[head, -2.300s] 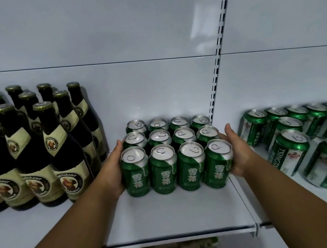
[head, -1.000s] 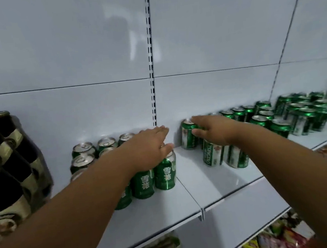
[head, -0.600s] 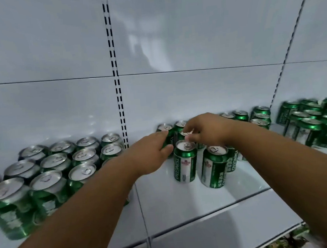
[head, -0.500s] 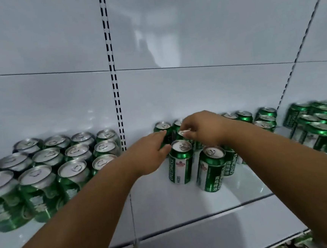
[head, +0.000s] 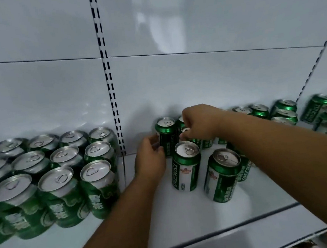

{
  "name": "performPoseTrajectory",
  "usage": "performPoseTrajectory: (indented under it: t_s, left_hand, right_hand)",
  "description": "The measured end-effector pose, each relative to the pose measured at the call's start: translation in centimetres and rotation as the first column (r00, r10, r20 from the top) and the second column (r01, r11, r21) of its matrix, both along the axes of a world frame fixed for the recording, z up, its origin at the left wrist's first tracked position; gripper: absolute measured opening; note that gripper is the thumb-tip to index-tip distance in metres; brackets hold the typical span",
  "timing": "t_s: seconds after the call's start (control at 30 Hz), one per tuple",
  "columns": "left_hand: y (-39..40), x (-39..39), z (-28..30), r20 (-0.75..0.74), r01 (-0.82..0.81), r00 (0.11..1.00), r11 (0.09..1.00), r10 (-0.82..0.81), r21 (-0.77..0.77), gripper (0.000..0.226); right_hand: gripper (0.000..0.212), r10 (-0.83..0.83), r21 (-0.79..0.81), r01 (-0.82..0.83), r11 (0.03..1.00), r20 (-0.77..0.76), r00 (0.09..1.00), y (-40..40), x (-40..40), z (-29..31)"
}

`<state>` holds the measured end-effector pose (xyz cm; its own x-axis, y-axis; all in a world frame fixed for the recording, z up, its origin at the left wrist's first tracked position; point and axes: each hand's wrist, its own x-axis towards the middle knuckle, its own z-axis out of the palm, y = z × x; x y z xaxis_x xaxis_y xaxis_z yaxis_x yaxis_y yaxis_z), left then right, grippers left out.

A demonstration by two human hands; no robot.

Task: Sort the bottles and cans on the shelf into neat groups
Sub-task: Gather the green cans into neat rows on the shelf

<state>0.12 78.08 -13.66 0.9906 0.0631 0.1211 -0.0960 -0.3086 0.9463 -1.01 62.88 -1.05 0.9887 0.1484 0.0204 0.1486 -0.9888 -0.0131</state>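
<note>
A white shelf (head: 186, 216) fills the lower frame, backed by white panels and a black-slotted upright (head: 108, 77) left of centre. At lower left a tight block of green cans (head: 50, 173) stands upright in rows, silver tops up. Right of the upright, looser green Tsingtao cans stand scattered: a front can (head: 185, 167) at centre, another can (head: 221, 176) just to its right, and more cans (head: 284, 111) trailing toward the right edge, blurred. The two front cans stand between the viewer and the rear ones being handled. Both forearms reach in from the bottom and right edges. The left hand (head: 151, 160), fingers curled, touches the left side of a rear can (head: 166, 133) at centre, its long axis vertical, tab up. The right hand (head: 199, 123), knuckles up, pinches the rim of a second rear can (head: 185, 130) just beside it, mostly hidden under the fingers.
</note>
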Motion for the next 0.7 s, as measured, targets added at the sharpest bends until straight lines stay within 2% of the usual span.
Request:
performPoseTrajectory:
  t_s: [0.1, 0.17, 0.37, 0.5, 0.6, 0.7]
  left_hand:
    - [0.0, -0.1, -0.7, 0.052, -0.082, 0.995, 0.995, 0.085, -0.056, 0.019]
    - [0.1, -0.5, -1.2, 0.082, -0.013, 0.996, 0.997, 0.019, -0.075, 0.015]
    - [0.6, -1.1, -1.3, 0.108, 0.203, 0.977, 0.953, -0.182, -0.224, 0.033]
    - [1.2, -1.2, -1.1, 0.120, 0.227, 0.972, 0.932, -0.200, -0.283, 0.046]
    - [1.4, -1.3, -0.9, 0.126, 0.239, 0.970, 0.905, -0.207, -0.353, 0.045]
    - [1.1, -1.5, -1.1, 0.125, 0.233, 0.972, 0.905, -0.201, -0.355, 0.043]
  right_hand:
    - [0.030, 0.020, -0.037, -0.019, 0.999, 0.022, 1.000, 0.8, 0.4, 0.7]
    - [0.029, 0.045, -0.034, -0.043, 0.998, 0.041, 0.998, 1.6, 0.6, 1.3]
    - [0.027, 0.074, 0.037, -0.077, 0.996, 0.066, 0.995, 3.0, 0.7, 1.5]
    - [0.027, 0.064, 0.129, -0.081, 0.988, 0.126, 0.990, 2.9, 0.5, 1.8]
    - [0.033, 0.031, 0.135, -0.058, 0.989, 0.196, 0.980, 3.3, 0.9, 2.0]
    - [0.041, -0.015, 0.132, -0.018, 0.991, 0.241, 0.970, 3.9, 1.1, 1.3]
